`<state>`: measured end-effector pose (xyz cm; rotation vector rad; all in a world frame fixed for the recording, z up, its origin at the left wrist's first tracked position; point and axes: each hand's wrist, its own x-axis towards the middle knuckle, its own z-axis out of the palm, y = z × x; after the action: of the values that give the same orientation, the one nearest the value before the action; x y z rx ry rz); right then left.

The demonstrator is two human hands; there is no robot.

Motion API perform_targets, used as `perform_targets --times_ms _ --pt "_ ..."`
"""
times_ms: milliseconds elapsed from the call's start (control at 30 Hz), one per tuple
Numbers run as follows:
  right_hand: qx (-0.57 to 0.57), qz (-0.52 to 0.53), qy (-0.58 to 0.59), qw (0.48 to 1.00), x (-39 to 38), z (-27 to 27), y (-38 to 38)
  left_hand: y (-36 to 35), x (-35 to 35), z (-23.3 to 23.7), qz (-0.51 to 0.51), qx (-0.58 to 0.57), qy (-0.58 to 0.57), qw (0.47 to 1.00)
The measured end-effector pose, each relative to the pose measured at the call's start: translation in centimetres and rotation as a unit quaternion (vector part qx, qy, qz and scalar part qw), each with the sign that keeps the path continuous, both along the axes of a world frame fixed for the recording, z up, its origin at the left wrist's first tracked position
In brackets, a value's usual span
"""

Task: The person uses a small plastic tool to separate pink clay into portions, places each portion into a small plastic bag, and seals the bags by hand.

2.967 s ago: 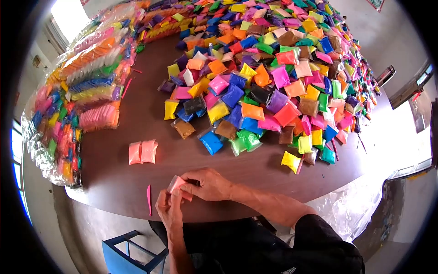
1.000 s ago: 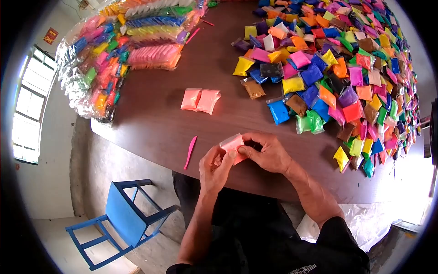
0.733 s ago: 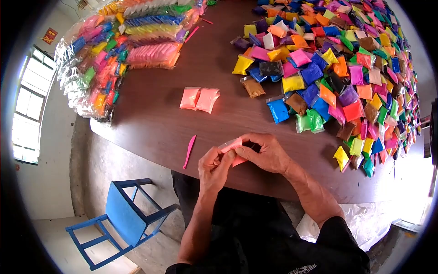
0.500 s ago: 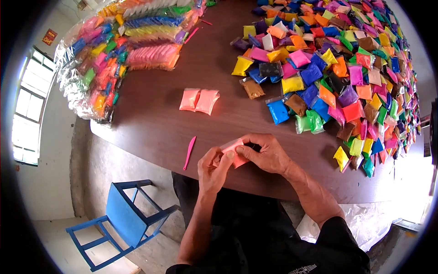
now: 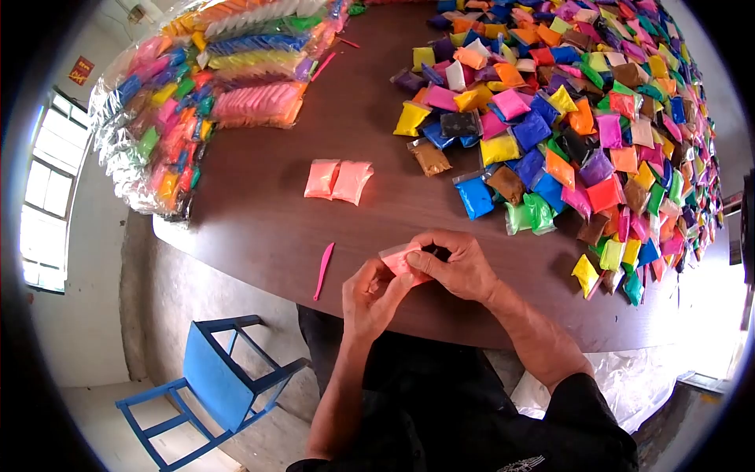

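Near the table's front edge, both hands pinch a small clear packet of salmon-pink material (image 5: pixel 403 261). My left hand (image 5: pixel 371 295) grips its lower left side with thumb and fingers. My right hand (image 5: pixel 456 267) holds its right side, the thumb pressed on top. Two packets of the same pink (image 5: pixel 321 179) lie side by side on the table, beyond my left hand. A pink plastic knife-like tool (image 5: pixel 324 271) lies to the left of my left hand.
A big heap of multicoloured packets (image 5: pixel 535 130) covers the table's right side. Rows of bagged packets (image 5: pixel 255 104) fill the back left of the brown table (image 5: pixel 252 212). A blue chair (image 5: pixel 216 377) stands on the floor at left.
The packet has shifted slightly between the fingers and shows more of its surface. My left thumb has moved a little. The table scene has shifted slightly in view.
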<state>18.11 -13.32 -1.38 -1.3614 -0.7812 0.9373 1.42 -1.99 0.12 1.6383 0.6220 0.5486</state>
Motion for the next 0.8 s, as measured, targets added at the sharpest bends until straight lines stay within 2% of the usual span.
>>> perform_targets --times_ms 67,300,367,433,533,633,733,800 --pt "0.011 -0.004 -0.011 1.000 0.0 -0.3 0.0 0.0 0.0 -0.1 -0.014 0.032 0.026 0.999" --pt "0.027 0.006 -0.076 0.997 -0.2 0.1 0.2 -0.1 0.2 -1.0 0.009 -0.037 -0.025 0.999" --pt "0.023 0.007 -0.073 0.997 -0.2 0.1 0.2 0.1 0.0 -1.0 0.012 -0.042 -0.035 0.998" --pt "0.018 0.007 -0.070 0.997 -0.2 0.1 0.1 0.5 -0.4 -1.0 -0.007 -0.019 0.025 0.999" --pt "0.007 -0.013 -0.072 0.997 -0.3 0.1 0.1 0.4 -0.1 -0.7 -0.015 -0.006 -0.016 1.000" --pt "0.010 -0.030 -0.022 0.999 -0.3 0.0 0.1 0.0 0.1 0.7 -0.040 -0.036 -0.004 0.999" --pt "-0.001 -0.007 -0.015 1.000 -0.3 0.5 0.2 0.4 -0.4 -1.4 -0.018 -0.031 -0.009 0.999" --pt "0.032 0.015 -0.085 0.996 -0.4 0.6 0.3 0.5 -0.5 -1.9 -0.008 -0.039 -0.013 0.999"
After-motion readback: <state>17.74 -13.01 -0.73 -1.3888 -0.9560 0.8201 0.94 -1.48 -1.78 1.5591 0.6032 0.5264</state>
